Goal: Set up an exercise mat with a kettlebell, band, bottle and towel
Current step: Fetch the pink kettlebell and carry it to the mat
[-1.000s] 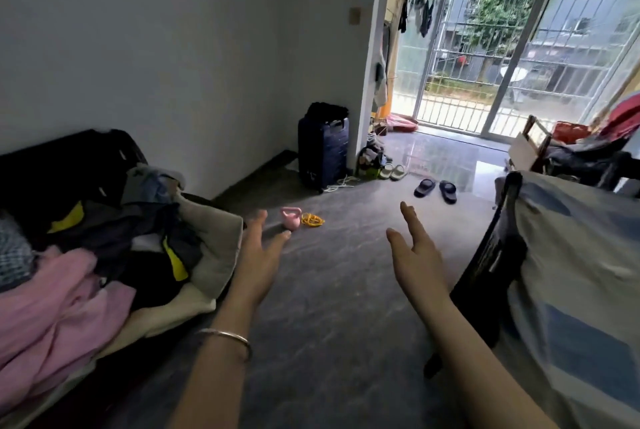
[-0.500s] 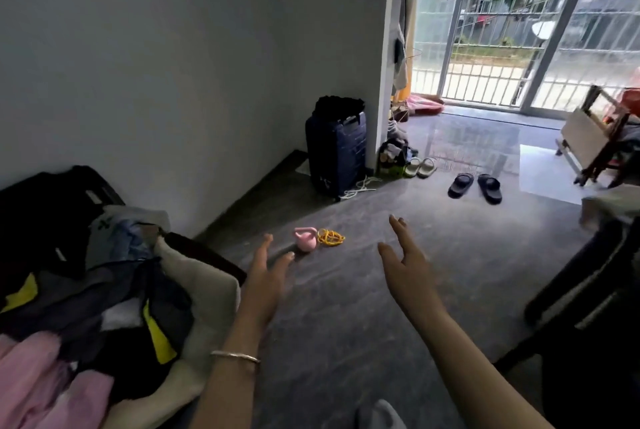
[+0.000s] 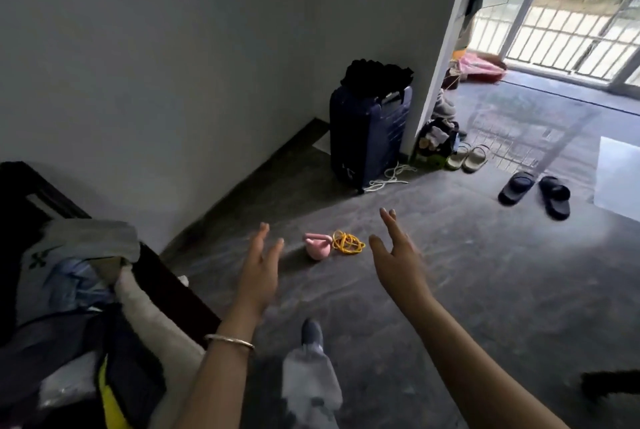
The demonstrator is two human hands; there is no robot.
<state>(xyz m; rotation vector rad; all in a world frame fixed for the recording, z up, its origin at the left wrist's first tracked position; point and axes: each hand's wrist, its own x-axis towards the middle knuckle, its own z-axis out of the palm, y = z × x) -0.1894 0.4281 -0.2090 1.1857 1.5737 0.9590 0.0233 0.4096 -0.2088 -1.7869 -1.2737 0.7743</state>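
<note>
A small pink kettlebell (image 3: 317, 248) sits on the dark grey floor, with a coiled yellow band (image 3: 347, 243) lying just to its right. My left hand (image 3: 259, 272) is stretched forward, fingers apart and holding nothing, left of and nearer than the kettlebell. My right hand (image 3: 398, 262) is also held out with spread fingers and nothing in it, right of the band. Both hands are in the air, apart from the two objects. No mat, bottle or towel is in view.
A bed corner piled with clothes (image 3: 69, 307) fills the lower left. A dark blue suitcase (image 3: 369, 134) stands by the wall, a white cord (image 3: 388, 179) at its foot. Black slippers (image 3: 535, 191) and pale sandals (image 3: 467, 158) lie near the doorway. My leg and shoe (image 3: 311, 335) show below.
The view has moved forward and tilted down; the kettlebell and band now lie closer, between my hands. The chair on the right has left the view, and my foot has come in.
</note>
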